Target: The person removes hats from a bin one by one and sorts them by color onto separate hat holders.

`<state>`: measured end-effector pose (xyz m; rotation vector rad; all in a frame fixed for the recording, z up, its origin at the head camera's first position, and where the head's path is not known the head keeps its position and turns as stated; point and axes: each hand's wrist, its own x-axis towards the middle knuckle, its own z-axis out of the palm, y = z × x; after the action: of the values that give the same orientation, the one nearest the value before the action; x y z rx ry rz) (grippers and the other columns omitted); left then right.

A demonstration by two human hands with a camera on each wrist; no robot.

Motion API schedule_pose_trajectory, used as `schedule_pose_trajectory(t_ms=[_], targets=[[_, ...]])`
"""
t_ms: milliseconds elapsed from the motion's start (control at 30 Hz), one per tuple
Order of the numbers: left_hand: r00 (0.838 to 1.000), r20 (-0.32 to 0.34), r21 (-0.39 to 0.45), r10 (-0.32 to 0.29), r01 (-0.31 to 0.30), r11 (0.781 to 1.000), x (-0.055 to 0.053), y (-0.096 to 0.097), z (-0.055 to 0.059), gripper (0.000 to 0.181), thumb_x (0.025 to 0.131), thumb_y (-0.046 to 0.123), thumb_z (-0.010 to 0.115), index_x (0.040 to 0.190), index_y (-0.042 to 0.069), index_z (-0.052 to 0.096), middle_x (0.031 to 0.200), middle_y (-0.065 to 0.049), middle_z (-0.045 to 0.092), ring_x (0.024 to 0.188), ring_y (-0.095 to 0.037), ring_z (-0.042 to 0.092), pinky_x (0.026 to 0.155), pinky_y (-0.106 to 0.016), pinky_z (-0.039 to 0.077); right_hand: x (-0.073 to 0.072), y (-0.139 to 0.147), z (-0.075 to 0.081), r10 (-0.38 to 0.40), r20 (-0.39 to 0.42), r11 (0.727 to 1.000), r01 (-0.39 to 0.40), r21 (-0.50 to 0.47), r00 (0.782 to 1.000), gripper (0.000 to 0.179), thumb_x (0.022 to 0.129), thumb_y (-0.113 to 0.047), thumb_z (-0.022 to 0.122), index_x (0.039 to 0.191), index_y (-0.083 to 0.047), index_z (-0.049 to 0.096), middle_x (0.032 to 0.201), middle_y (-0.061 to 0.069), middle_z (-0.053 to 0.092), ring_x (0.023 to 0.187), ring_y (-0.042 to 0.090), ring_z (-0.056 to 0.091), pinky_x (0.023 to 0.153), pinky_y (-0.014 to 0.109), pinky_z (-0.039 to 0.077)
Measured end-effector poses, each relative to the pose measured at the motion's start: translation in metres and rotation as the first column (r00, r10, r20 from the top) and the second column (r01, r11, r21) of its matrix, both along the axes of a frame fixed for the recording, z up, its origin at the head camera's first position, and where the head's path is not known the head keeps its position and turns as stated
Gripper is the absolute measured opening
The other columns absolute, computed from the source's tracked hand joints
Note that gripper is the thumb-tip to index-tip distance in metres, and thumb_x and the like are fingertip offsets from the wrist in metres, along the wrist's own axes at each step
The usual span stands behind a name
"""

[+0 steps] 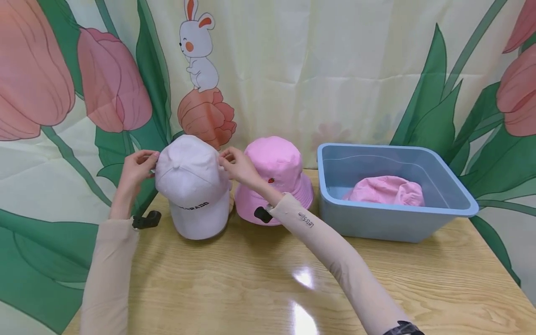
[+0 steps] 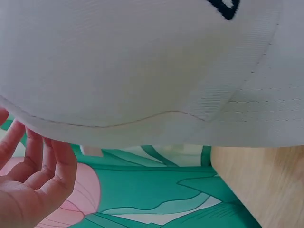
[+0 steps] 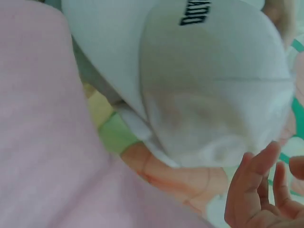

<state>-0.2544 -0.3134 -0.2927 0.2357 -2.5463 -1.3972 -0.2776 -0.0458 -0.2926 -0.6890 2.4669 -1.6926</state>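
Note:
A white baseball cap (image 1: 190, 179) with dark lettering above its brim sits upright at the left of the table. My left hand (image 1: 140, 167) is at the cap's left side. In the left wrist view, the slightly bent fingers (image 2: 61, 166) reach up to the cap's lower edge, their tips hidden behind it. My right hand (image 1: 239, 165) is on the other side, fingertips right at the cap. In the right wrist view, its loosely bent fingers (image 3: 251, 185) lie by the crown, thumb apart. A pink bucket hat (image 1: 276, 160) stands beside the cap, partly behind my right forearm.
A blue-grey plastic bin (image 1: 368, 225) stands right of the bucket hat, with a crumpled pink cloth item (image 1: 387, 190) inside. The wooden table (image 1: 201, 288) extends in front. A curtain (image 1: 284, 60) printed with tulips and a rabbit hangs close behind the hats.

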Motion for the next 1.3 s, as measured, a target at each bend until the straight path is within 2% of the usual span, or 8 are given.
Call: schedule_pose_trajectory(t_ms=[200, 367, 533, 633, 800, 967, 1067, 1300], targets=[[0.998, -0.047, 0.024, 0.029, -0.028, 0.999, 0.006, 0.002, 0.006, 0.047, 0.086, 0.049, 0.045, 0.116, 0.013, 0.052, 0.099, 0.009, 0.051, 0.082, -0.001, 0.051, 0.069, -0.018, 0.049, 0.005, 0.025, 0.013, 0.082, 0.015, 0.997, -0.081, -0.010, 0.997, 0.022, 0.091, -0.020, 0.049, 0.108, -0.006, 0.054, 0.105, 0.015, 0.063, 0.092, 0.028, 0.060, 0.062, 0.030, 0.052], [0.989, -0.135, 0.065, 0.061, -0.052, 0.997, 0.018, 0.012, 0.011, 0.038, 0.087, 0.043, 0.047, 0.112, 0.015, 0.054, 0.090, 0.018, 0.052, 0.079, 0.002, 0.055, 0.066, -0.012, 0.048, 0.018, 0.060, 0.018, 0.080, 0.000, 0.997, -0.080, 0.001, 0.997, 0.022, 0.091, -0.018, 0.049, 0.108, -0.007, 0.054, 0.105, 0.015, 0.063, 0.087, 0.021, 0.061, 0.063, 0.031, 0.051], [0.970, -0.239, 0.030, -0.047, 0.056, 0.998, 0.035, 0.029, 0.017, 0.034, 0.090, 0.033, 0.048, 0.111, 0.008, 0.055, 0.085, 0.020, 0.054, 0.076, 0.003, 0.057, 0.063, -0.010, 0.048, 0.032, 0.106, 0.015, 0.033, -0.029, 0.998, -0.031, 0.056, 0.999, 0.023, 0.091, -0.015, 0.048, 0.110, -0.004, 0.053, 0.105, 0.015, 0.061, 0.090, 0.023, 0.060, 0.071, 0.038, 0.051], [0.955, -0.274, -0.017, -0.109, 0.109, 0.994, 0.044, 0.045, 0.021, 0.032, 0.091, 0.030, 0.048, 0.110, 0.005, 0.056, 0.083, 0.020, 0.055, 0.075, 0.004, 0.056, 0.063, -0.010, 0.048, 0.040, 0.138, 0.010, -0.035, -0.110, 0.987, 0.051, 0.152, 0.993, 0.024, 0.089, -0.017, 0.050, 0.109, -0.005, 0.055, 0.106, 0.014, 0.062, 0.091, 0.026, 0.060, 0.075, 0.037, 0.049], [0.943, -0.260, -0.110, -0.208, 0.185, 0.977, 0.053, 0.076, 0.024, 0.033, 0.091, 0.029, 0.047, 0.109, 0.003, 0.057, 0.086, 0.008, 0.060, 0.075, 0.003, 0.056, 0.063, -0.013, 0.048, 0.052, 0.199, 0.000, -0.162, -0.232, 0.923, 0.231, 0.309, 0.959, 0.025, 0.089, -0.018, 0.050, 0.111, -0.007, 0.055, 0.108, 0.015, 0.062, 0.094, 0.028, 0.059, 0.079, 0.039, 0.047], [0.907, -0.247, -0.200, -0.342, 0.297, 0.933, 0.050, 0.110, 0.024, 0.028, 0.092, 0.024, 0.047, 0.107, 0.002, 0.058, 0.094, -0.014, 0.063, 0.077, -0.002, 0.056, 0.064, -0.014, 0.047, 0.064, 0.260, -0.008, -0.240, -0.285, 0.869, 0.336, 0.363, 0.928, 0.028, 0.091, -0.018, 0.047, 0.114, -0.002, 0.052, 0.110, 0.020, 0.059, 0.098, 0.032, 0.056, 0.081, 0.044, 0.045], [0.868, -0.277, -0.212, -0.412, 0.363, 0.908, 0.046, 0.139, 0.026, 0.024, 0.090, 0.020, 0.050, 0.104, 0.003, 0.060, 0.093, -0.015, 0.065, 0.079, -0.010, 0.060, 0.063, -0.016, 0.047, 0.073, 0.292, -0.011, -0.288, -0.364, 0.818, 0.425, 0.386, 0.886, 0.030, 0.090, -0.017, 0.046, 0.113, 0.002, 0.051, 0.108, 0.023, 0.058, 0.098, 0.034, 0.055, 0.081, 0.047, 0.044], [0.765, -0.296, -0.198, -0.572, 0.536, 0.821, 0.028, 0.209, 0.027, 0.016, 0.086, 0.011, 0.055, 0.095, 0.000, 0.062, 0.087, -0.017, 0.067, 0.077, -0.026, 0.063, 0.066, -0.026, 0.049, 0.087, 0.363, -0.023, -0.456, -0.440, 0.657, 0.626, 0.420, 0.774, 0.034, 0.088, -0.014, 0.045, 0.114, 0.008, 0.048, 0.110, 0.031, 0.049, 0.103, 0.046, 0.040, 0.083, 0.060, 0.030]])
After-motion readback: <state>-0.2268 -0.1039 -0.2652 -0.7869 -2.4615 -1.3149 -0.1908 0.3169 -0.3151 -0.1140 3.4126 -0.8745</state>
